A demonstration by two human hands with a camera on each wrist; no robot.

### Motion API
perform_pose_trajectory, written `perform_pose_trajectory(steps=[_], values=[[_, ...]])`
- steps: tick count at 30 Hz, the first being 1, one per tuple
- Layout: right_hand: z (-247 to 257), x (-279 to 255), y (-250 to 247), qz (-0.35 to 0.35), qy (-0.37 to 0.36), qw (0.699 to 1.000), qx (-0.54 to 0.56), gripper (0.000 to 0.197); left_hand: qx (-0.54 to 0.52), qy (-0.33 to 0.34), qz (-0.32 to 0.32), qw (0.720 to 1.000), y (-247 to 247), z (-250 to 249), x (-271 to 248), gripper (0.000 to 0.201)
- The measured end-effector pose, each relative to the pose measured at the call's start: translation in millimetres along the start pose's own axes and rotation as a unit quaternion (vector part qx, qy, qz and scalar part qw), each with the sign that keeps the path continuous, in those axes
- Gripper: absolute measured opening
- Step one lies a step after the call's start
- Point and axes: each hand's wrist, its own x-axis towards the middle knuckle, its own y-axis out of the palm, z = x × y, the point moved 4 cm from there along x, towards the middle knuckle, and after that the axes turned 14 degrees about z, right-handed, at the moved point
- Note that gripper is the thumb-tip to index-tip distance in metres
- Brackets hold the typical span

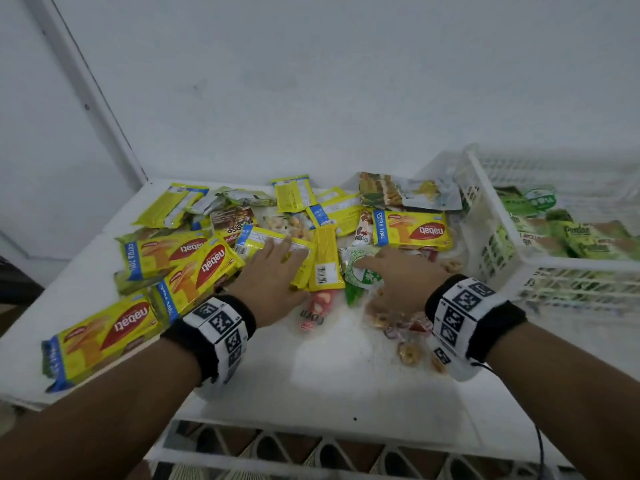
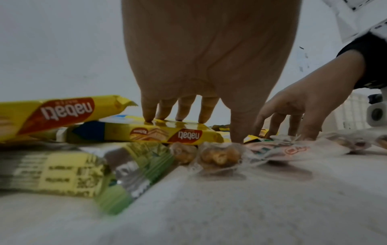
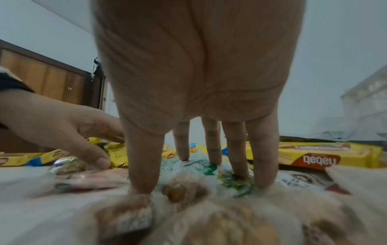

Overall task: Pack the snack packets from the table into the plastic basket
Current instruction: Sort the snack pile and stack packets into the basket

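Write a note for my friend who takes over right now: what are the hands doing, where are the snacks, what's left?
Left hand: open, fingers flat on a yellow packet in the pile.
Right hand: open, fingertips pressing on a green-white packet; nothing lifted.
Basket: on the table's right side, already holding several green packets.
Left to do: most of the pile is still on the table, including yellow wafer packs on the left and clear ring-snack bags near the right wrist. Move them all into the basket.
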Motion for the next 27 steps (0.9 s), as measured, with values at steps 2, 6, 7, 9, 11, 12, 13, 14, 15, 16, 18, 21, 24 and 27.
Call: perform_pose_trajectory(steps=[2, 6, 7, 9, 11, 12, 13, 14, 15, 16, 18, 21, 24, 27], values=[[0.0, 1.3, -0.7, 0.001, -0.001, 1.000, 0.002, 0.074, 0.001, 0.005, -0.003, 1.000, 0.5, 1.5, -0.1, 0.077], [0.6, 2.7, -1.3, -0.001, -0.005, 1.000, 0.007, 0.076, -0.007, 0.003, 0.001, 1.000, 0.0, 0.0, 0.5, 0.075], [0.6, 2.9, -0.9, -0.002, -0.007, 1.000, 0.007, 0.077, -0.014, 0.002, 0.005, 1.000, -0.8, -1.6, 0.6, 0.076], [0.1, 3.0, 0.1, -0.002, -0.012, 1.000, 0.005, 0.078, -0.041, 0.010, 0.019, 0.999, -2.7, -7.8, 0.0, 0.075], [-1.5, 1.6, 1.4, 0.000, -0.019, 1.000, 0.000, 0.078, -0.060, 0.034, 0.040, 0.997, -4.3, -17.7, -0.2, 0.075], [-2.6, 0.3, 1.7, -0.001, -0.023, 1.000, -0.001, 0.076, -0.061, 0.047, 0.049, 0.996, -5.7, -23.4, -0.3, 0.074], [-4.3, -1.0, 2.0, -0.004, -0.027, 1.000, 0.002, 0.074, -0.053, 0.057, 0.057, 0.995, -7.0, -29.2, -0.1, 0.074], [-6.3, -2.3, 2.0, -0.008, -0.030, 0.999, 0.009, 0.071, -0.041, 0.062, 0.058, 0.996, -9.1, -34.1, 0.6, 0.073], [-8.5, -4.0, 1.6, -0.013, -0.032, 0.999, 0.017, 0.069, -0.028, 0.063, 0.053, 0.996, -11.8, -37.8, 1.9, 0.073], [-11.0, -5.6, 0.7, -0.020, -0.032, 0.999, 0.024, 0.068, -0.020, 0.062, 0.042, 0.997, -14.9, -41.2, 3.6, 0.073], [-17.4, -8.7, -2.5, -0.040, -0.029, 0.998, 0.031, 0.070, -0.024, 0.055, 0.026, 0.998, -20.2, -45.8, 7.2, 0.072], [-25.9, -10.6, -5.9, -0.055, -0.024, 0.998, 0.034, 0.069, -0.022, 0.058, 0.039, 0.997, -21.7, -54.1, 12.5, 0.065], [-31.2, -8.8, -9.6, -0.056, -0.014, 0.997, 0.050, 0.063, 0.008, 0.055, 0.059, 0.997, -20.3, -59.9, 14.7, 0.060], [-35.0, -3.1, -10.8, -0.065, -0.001, 0.996, 0.056, 0.051, 0.023, 0.054, 0.058, 0.997, -19.5, -60.2, 14.8, 0.058]])
